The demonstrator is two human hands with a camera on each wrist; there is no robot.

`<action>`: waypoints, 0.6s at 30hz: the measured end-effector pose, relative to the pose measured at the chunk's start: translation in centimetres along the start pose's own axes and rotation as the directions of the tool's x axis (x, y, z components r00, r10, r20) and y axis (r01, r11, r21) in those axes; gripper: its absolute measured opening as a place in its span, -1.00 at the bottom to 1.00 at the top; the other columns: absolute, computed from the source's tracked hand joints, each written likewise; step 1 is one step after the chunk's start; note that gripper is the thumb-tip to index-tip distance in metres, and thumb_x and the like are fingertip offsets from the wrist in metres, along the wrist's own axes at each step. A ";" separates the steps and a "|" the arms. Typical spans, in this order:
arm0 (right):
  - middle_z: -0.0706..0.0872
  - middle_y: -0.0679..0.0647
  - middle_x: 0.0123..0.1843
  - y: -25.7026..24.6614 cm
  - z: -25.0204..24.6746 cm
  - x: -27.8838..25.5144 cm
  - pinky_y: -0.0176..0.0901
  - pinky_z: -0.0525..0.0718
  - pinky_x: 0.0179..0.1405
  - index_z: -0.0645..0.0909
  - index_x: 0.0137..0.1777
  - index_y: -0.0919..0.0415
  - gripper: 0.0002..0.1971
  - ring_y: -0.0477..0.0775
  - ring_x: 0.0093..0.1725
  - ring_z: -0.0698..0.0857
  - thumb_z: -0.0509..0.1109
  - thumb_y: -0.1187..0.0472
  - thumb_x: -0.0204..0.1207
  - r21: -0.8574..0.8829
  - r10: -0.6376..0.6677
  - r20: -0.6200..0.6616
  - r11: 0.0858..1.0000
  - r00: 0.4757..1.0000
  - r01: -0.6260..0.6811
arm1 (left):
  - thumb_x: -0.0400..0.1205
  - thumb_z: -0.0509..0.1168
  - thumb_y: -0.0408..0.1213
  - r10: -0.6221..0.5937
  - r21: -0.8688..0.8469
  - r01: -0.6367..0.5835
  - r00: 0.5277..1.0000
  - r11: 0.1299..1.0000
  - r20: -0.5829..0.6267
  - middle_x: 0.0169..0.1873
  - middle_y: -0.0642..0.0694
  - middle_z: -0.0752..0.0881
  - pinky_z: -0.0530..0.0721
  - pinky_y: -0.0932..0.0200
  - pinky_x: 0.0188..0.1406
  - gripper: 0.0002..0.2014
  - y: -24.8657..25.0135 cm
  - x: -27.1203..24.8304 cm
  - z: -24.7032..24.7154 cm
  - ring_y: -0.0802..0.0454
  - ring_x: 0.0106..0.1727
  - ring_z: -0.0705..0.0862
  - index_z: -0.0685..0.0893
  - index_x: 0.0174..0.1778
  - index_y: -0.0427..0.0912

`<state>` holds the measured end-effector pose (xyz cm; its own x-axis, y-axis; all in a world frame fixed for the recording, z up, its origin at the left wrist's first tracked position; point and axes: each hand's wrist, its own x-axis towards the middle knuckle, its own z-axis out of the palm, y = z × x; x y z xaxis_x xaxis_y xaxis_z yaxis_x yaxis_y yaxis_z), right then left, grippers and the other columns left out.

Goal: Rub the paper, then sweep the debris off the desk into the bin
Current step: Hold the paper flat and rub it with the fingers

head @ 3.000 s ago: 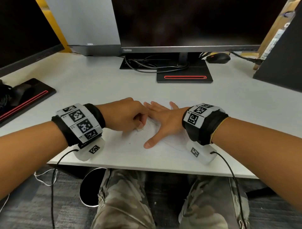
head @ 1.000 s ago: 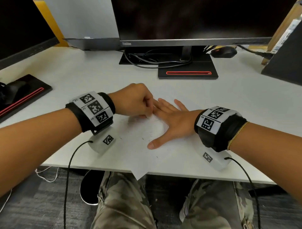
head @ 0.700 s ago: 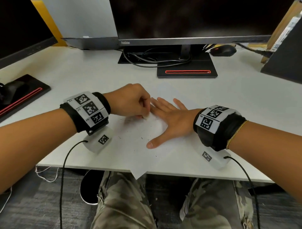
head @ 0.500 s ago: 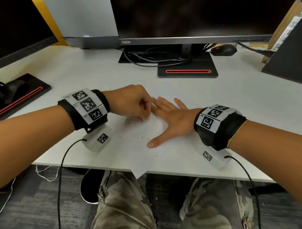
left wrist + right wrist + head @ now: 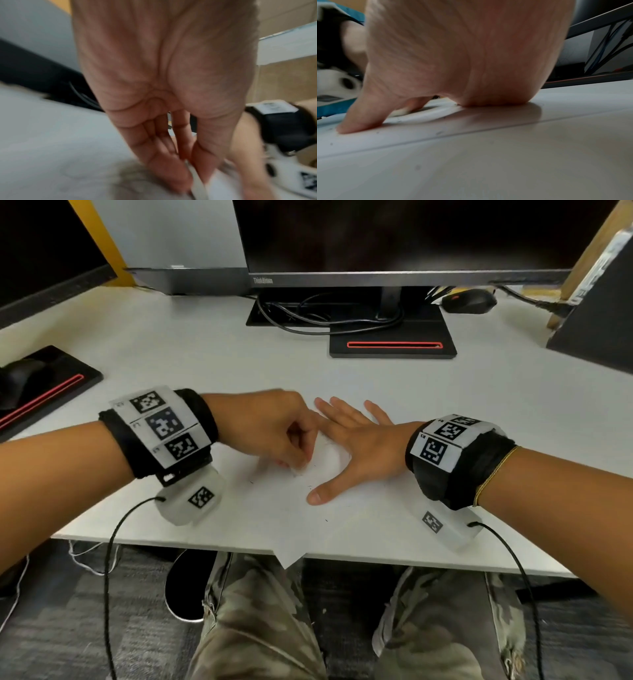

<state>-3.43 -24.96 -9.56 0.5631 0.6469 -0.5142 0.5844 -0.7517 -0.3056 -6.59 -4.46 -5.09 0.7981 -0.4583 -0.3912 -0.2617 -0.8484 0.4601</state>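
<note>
A white sheet of paper point(image 5: 274, 518) lies on the pale desk point(image 5: 205, 350), one corner hanging over the front edge. My right hand point(image 5: 352, 440) presses flat on the sheet, fingers spread and thumb point(image 5: 359, 124) down on the paper point(image 5: 419, 127). Just left of it, my left hand point(image 5: 291, 460) is curled, pinching a small white eraser point(image 5: 297, 472) against the sheet. The left wrist view is blurred but shows the eraser point(image 5: 197, 180) between thumb and fingers. Fine dark specks of debris point(image 5: 310, 486) dot the paper around the thumb, debris point(image 5: 439, 132) also near the sheet's edge.
A monitor stand point(image 5: 392, 345) with cables sits at the back, a mouse point(image 5: 469, 301) to its right. Another black stand point(image 5: 44, 385) is at the left. A dark round bin point(image 5: 185, 587) stands on the floor under the desk's front edge, beside my knees.
My left hand has slid back and forth over the sheet and now sits nearer my right thumb. The paper has shifted, its corner now past the desk edge. My right hand stays pressed down.
</note>
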 end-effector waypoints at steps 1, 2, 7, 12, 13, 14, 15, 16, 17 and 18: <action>-0.62 -0.37 0.76 0.0 -0.1 0.0 0.23 -0.57 0.74 -0.52 0.81 -0.29 0.44 -0.33 0.67 -0.65 0.39 -0.77 0.23 -0.001 0.000 0.002 1.000 1.000 0.000 | 0.58 0.56 -0.24 -0.018 0.007 0.018 0.997 1.000 -0.071 -0.29 0.06 0.87 0.81 0.17 -0.09 -0.94 -0.3 0.0 -0.4 0.19 -0.25 0.80 0.86 -0.19 0.00; -0.62 -0.38 0.76 0.0 -0.1 -0.1 0.23 -0.57 0.74 -0.52 0.81 -0.29 0.44 -0.33 0.67 -0.65 0.39 -0.77 0.23 0.000 0.000 0.005 1.000 1.000 0.000 | 0.58 0.55 -0.25 -0.026 -0.002 0.026 0.994 1.000 -0.105 -0.30 0.08 0.87 0.81 0.15 -0.08 -0.93 -0.5 0.0 -0.4 0.19 -0.25 0.80 0.86 -0.19 0.02; -0.61 -0.36 0.77 -0.1 0.0 -0.1 0.23 -0.57 0.74 -0.53 0.81 -0.29 0.43 -0.31 0.69 -0.64 0.39 -0.76 0.24 -0.006 0.007 0.004 1.000 1.000 -0.007 | 0.60 0.54 -0.27 0.024 -0.025 -0.022 0.999 0.999 0.046 -0.31 0.08 0.86 0.72 0.31 -0.21 -0.92 -0.2 -0.9 0.6 0.24 -0.31 0.77 0.86 -0.18 0.00; -0.62 -0.37 0.76 0.0 -0.1 -0.1 0.25 -0.60 0.72 -0.53 0.80 -0.32 0.42 -0.32 0.68 -0.65 0.38 -0.77 0.23 -0.008 0.004 0.004 1.000 1.000 -0.004 | 0.60 0.54 -0.28 0.010 -0.041 -0.014 0.996 0.999 -0.087 -0.29 0.14 0.86 0.77 0.23 -0.12 -0.91 -0.4 -1.3 0.8 0.22 -0.23 0.81 0.85 -0.18 0.02; -0.62 -0.36 0.77 -0.1 0.0 -0.2 0.27 -0.61 0.71 -0.51 0.79 -0.35 0.41 -0.31 0.68 -0.65 0.38 -0.77 0.23 -0.005 0.007 0.007 1.000 1.000 -0.007 | 0.60 0.54 -0.29 0.040 -0.068 -0.042 0.999 0.997 -0.030 -0.28 0.11 0.86 0.77 0.26 -0.14 -0.92 0.2 -1.6 1.6 0.21 -0.24 0.80 0.85 -0.18 -0.01; -0.62 -0.35 0.77 -0.1 0.0 -0.2 0.28 -0.62 0.70 -0.50 0.79 -0.40 0.39 -0.30 0.68 -0.65 0.38 -0.77 0.22 0.000 0.006 0.010 1.000 1.000 -0.006 | 0.60 0.54 -0.29 0.047 -0.089 -0.048 0.999 0.995 -0.012 -0.29 0.08 0.86 0.76 0.28 -0.17 -0.92 0.4 -1.8 2.0 0.21 -0.26 0.79 0.85 -0.18 -0.03; -0.62 -0.35 0.78 -0.2 0.0 -0.2 0.29 -0.62 0.69 -0.48 0.77 -0.46 0.36 -0.29 0.68 -0.66 0.39 -0.77 0.21 0.006 0.003 0.014 1.000 1.000 -0.003 | 0.59 0.55 -0.29 0.021 -0.075 -0.025 0.999 0.997 -0.046 -0.30 0.07 0.86 0.76 0.26 -0.17 -0.92 -0.1 -1.8 1.7 0.22 -0.28 0.77 0.85 -0.19 -0.02; -0.62 -0.34 0.78 -0.3 0.0 -0.1 0.30 -0.63 0.69 -0.45 0.77 -0.51 0.34 -0.29 0.68 -0.67 0.39 -0.77 0.22 0.014 0.002 0.016 1.000 1.000 -0.002 | 0.57 0.55 -0.28 -0.024 -0.033 0.021 0.994 0.999 -0.111 -0.32 0.09 0.85 0.78 0.19 -0.15 -0.91 -0.9 -1.6 1.0 0.22 -0.29 0.76 0.85 -0.20 0.01; -0.61 -0.34 0.78 -0.3 0.0 -0.1 0.32 -0.63 0.69 -0.44 0.76 -0.53 0.32 -0.28 0.68 -0.67 0.40 -0.77 0.22 0.015 0.001 0.014 1.000 1.000 -0.001 | 0.56 0.55 -0.27 -0.075 0.004 0.077 0.982 0.997 -0.175 -0.33 0.10 0.85 0.81 0.09 -0.09 -0.92 -1.8 -1.6 0.0 0.20 -0.28 0.76 0.84 -0.21 0.02; -0.61 -0.33 0.78 -0.4 0.0 -0.2 0.32 -0.63 0.69 -0.43 0.76 -0.55 0.30 -0.26 0.69 -0.67 0.40 -0.76 0.23 0.012 0.004 0.011 1.000 1.000 -0.004 | 0.54 0.56 -0.26 -0.110 0.033 0.120 0.971 0.992 -0.212 -0.33 0.11 0.84 0.82 0.01 -0.04 -0.91 -2.4 -1.5 -0.7 0.18 -0.26 0.77 0.84 -0.23 0.03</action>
<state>-3.74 -24.81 -9.33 0.5590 0.6422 -0.5245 0.5747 -0.7561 -0.3132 -6.81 -1.51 -5.04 0.9190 -0.2951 -0.2616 -0.1818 -0.9057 0.3830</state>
